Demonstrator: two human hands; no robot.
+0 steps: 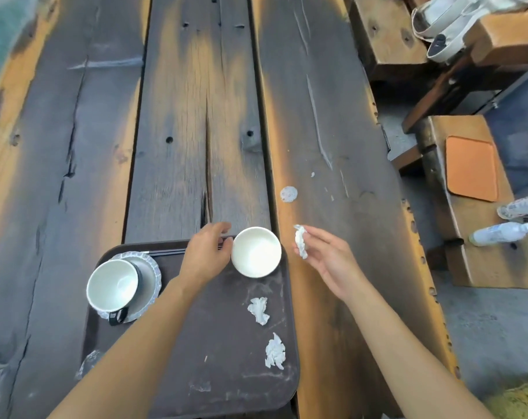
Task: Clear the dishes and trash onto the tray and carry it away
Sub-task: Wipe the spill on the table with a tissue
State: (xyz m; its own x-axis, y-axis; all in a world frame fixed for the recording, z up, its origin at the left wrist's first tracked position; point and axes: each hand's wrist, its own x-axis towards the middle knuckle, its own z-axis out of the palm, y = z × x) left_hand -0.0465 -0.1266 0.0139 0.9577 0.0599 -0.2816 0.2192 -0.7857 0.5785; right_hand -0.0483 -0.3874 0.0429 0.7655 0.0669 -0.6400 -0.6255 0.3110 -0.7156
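Note:
A dark brown tray [220, 343] lies on the plank table near me. It carries a white cup [113, 287] with a black handle on a grey saucer [150, 267], black chopsticks [166, 253], a white bowl [256, 251] at its far right corner, and two crumpled tissues [258, 309] [275, 352]. My left hand [208, 252] is over the chopsticks with its curled fingers apart, its thumb just at the bowl's left rim. Beside the tray's right edge, my right hand [326, 258] pinches a crumpled white tissue [300, 240] above the table.
A small round white scrap [288, 194] lies on the table beyond the bowl. Something crumpled and clear [89, 361] sits at the tray's left edge. To the right, a wooden bench holds an orange mat [471, 167] and two plastic bottles [501, 234] [519, 205].

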